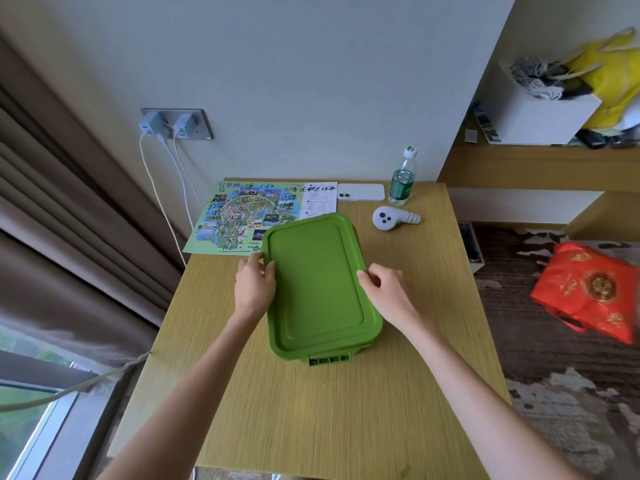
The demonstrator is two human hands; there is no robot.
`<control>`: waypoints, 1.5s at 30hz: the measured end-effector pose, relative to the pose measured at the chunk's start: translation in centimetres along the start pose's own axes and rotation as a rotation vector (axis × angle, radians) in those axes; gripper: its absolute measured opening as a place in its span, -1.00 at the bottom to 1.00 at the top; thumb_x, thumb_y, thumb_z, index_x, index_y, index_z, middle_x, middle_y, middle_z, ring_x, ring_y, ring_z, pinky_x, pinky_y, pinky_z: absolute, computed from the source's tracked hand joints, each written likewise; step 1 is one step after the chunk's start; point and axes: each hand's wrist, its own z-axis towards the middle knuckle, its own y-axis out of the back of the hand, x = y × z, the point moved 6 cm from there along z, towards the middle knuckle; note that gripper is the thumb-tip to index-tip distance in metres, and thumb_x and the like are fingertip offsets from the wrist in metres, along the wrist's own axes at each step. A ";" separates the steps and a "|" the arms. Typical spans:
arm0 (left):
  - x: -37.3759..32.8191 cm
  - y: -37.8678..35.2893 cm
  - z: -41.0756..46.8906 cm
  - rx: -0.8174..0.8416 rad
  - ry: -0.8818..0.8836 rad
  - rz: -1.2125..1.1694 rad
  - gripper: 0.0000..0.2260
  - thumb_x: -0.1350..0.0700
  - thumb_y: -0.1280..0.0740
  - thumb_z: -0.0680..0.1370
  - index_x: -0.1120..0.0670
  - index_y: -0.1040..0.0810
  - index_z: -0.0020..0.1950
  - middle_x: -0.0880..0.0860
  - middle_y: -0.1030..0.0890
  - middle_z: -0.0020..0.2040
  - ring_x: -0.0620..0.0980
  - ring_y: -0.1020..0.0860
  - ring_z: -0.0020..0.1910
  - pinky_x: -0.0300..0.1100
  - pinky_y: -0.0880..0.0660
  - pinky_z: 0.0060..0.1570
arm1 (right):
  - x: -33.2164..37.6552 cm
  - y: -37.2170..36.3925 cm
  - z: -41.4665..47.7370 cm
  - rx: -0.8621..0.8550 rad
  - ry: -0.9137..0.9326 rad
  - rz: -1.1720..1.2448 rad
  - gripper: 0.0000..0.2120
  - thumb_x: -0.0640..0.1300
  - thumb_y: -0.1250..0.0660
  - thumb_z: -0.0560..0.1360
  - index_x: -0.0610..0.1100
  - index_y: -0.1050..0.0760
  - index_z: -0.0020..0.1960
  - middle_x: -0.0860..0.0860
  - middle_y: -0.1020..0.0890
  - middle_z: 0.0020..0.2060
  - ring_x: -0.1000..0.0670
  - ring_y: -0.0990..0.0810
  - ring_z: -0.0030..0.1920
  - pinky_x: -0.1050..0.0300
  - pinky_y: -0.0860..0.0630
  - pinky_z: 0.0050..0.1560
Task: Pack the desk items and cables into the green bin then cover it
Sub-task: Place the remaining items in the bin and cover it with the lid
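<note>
Green lid (317,282) sits on the green bin (329,360) in the middle of the wooden desk (346,410), left hand (254,285) and right hand (384,289) each pinching a long edge, thumbs on top.

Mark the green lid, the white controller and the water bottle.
green lid (317,282), head view, middle of its flat top panel
white controller (383,218), head view, round end with the buttons
water bottle (401,189), head view, green label on its body
</note>
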 end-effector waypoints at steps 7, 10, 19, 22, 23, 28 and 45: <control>-0.1 -1.1 0.1 0.045 -0.026 -0.019 -0.65 0.04 -0.21 0.63 0.17 -0.39 0.36 0.19 -0.56 0.16 0.19 -0.53 0.11 0.06 -0.47 0.07 | -0.5 0.6 -0.5 -0.075 0.052 -0.375 -0.71 0.05 -0.18 0.61 -0.08 -0.31 -0.22 0.11 -0.37 -0.52 0.12 -0.28 -0.58 0.26 -0.16 -0.57; 0.1 -1.8 -0.4 0.047 -0.045 0.008 -0.66 0.01 -0.14 0.66 0.15 -0.33 0.37 0.20 -0.52 0.23 0.23 -0.52 0.14 0.06 -0.44 0.01 | -1.2 -0.2 -0.5 -0.016 0.042 -0.357 -0.73 0.07 -0.13 0.64 -0.10 -0.32 -0.13 0.08 -0.41 -0.51 0.09 -0.34 -0.57 0.24 -0.23 -0.55; 1.0 -2.7 -0.9 -0.008 -0.070 0.012 -0.71 -0.02 -0.09 0.66 0.07 -0.30 0.34 0.10 -0.50 0.27 0.20 -0.52 0.14 -0.03 -0.36 -0.12 | -2.6 -1.7 -0.9 -0.073 0.040 -0.178 -0.73 0.06 -0.14 0.63 -0.16 -0.35 0.02 0.09 -0.34 -0.55 0.00 -0.30 -0.57 0.14 -0.21 -0.51; 1.0 -2.7 -0.8 -0.018 -0.062 0.020 -0.71 -0.03 -0.08 0.66 0.05 -0.30 0.33 0.07 -0.48 0.32 0.20 -0.53 0.13 -0.02 -0.37 -0.11 | -2.3 -1.7 -0.9 -0.083 0.030 -0.229 -0.71 0.06 -0.13 0.63 -0.15 -0.35 0.17 0.10 -0.39 -0.51 0.04 -0.33 -0.56 0.19 -0.21 -0.51; 1.0 -2.7 -0.8 -0.012 -0.047 0.029 -0.70 -0.04 -0.07 0.66 0.05 -0.29 0.34 0.06 -0.46 0.34 0.21 -0.53 0.13 0.00 -0.38 -0.10 | -2.0 -1.6 -0.9 -0.081 0.022 -0.281 -0.68 0.07 -0.12 0.64 -0.14 -0.32 0.26 0.08 -0.47 -0.45 0.05 -0.37 -0.54 0.22 -0.22 -0.50; 0.0 -2.3 0.2 -0.013 -0.107 0.121 -0.64 0.05 -0.10 0.65 0.10 -0.25 0.43 0.14 -0.39 0.30 0.20 -0.43 0.25 0.10 -0.43 -0.01 | 0.1 -1.2 0.0 -0.076 0.054 -0.356 -0.47 -0.06 -0.12 0.65 -0.14 -0.06 0.55 -0.08 -0.35 0.44 -0.07 -0.45 0.33 -0.08 -0.49 0.18; -2.4 -4.4 6.1 0.274 -0.635 0.423 -0.52 -0.10 0.01 0.67 -0.08 -0.04 0.59 -0.12 -0.10 0.58 -0.10 -0.05 0.55 0.02 -0.02 0.50 | 2.9 -5.2 5.8 -0.147 0.056 -0.512 -0.43 0.01 -0.04 0.65 -0.15 0.02 0.59 0.02 -0.03 0.58 0.10 0.07 0.57 0.08 -0.04 0.51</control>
